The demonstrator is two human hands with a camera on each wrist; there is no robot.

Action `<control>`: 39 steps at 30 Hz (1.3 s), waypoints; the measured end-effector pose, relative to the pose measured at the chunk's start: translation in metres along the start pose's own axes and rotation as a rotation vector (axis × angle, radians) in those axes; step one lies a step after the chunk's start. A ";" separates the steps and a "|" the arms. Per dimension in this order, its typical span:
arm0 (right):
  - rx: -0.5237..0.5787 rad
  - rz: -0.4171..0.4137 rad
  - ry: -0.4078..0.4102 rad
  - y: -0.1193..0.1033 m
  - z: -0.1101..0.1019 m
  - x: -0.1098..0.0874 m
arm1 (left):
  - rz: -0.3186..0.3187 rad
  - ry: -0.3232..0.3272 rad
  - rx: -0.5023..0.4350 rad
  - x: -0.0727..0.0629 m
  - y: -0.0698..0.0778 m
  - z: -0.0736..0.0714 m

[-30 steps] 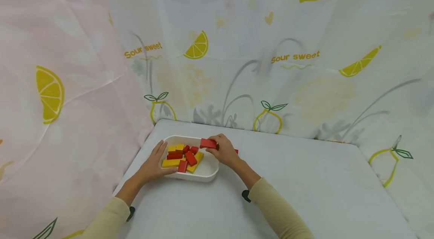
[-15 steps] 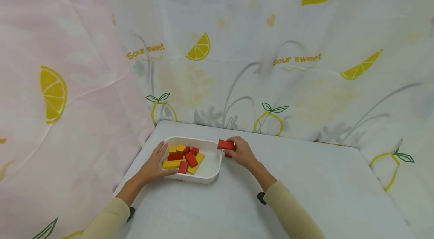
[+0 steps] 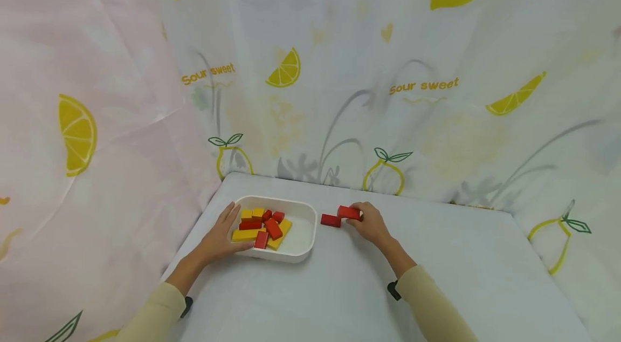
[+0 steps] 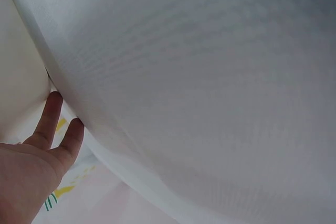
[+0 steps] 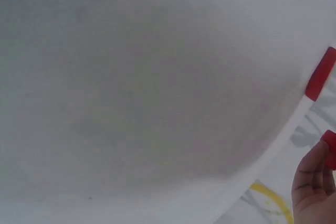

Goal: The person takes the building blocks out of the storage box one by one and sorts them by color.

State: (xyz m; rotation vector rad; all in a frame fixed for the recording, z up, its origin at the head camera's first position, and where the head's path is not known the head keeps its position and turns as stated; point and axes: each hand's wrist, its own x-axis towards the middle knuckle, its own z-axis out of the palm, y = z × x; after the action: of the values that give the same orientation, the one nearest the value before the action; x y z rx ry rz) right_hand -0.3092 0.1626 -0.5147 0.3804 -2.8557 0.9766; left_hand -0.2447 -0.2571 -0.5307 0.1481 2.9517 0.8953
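A white tray (image 3: 291,254) with rounded corners holds several red and yellow blocks, piled towards its left half. My left hand (image 3: 218,234) rests against the tray's left end, fingers straight along the side and thumb at the front rim. To the right of the tray, a red block (image 3: 331,220) lies on the white table. Just beside and slightly above it, my right hand (image 3: 372,225) pinches another red block (image 3: 349,212) by its right end. In the right wrist view, the held block (image 5: 330,145) shows only partly at the frame's edge.
A white cloth covers the table (image 3: 339,299). Behind it hangs a lemon-print curtain (image 3: 330,115), with a pinkish curtain (image 3: 121,142) along the left. Inside the tray, a yellow block (image 3: 247,234) lies near the left hand's thumb.
My right hand has carried the red block rightward from over the tray, past its right rim, to beside the red block on the table. My left hand has stayed at the tray.
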 end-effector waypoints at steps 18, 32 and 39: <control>-0.017 0.109 -0.074 0.027 0.003 -0.001 | 0.020 0.022 -0.002 -0.002 -0.001 -0.008; 0.197 0.313 -0.215 0.042 -0.007 -0.009 | 0.015 -0.008 -0.011 -0.002 -0.001 0.004; 0.253 0.309 -0.199 0.043 -0.010 -0.002 | 0.006 0.006 -0.011 0.002 0.000 0.000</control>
State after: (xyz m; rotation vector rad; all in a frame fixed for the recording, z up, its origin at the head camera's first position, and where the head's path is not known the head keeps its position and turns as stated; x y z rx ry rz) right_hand -0.3188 0.2017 -0.5322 0.0549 -3.0359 1.4379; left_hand -0.2462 -0.2573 -0.5309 0.1544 2.9534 0.9142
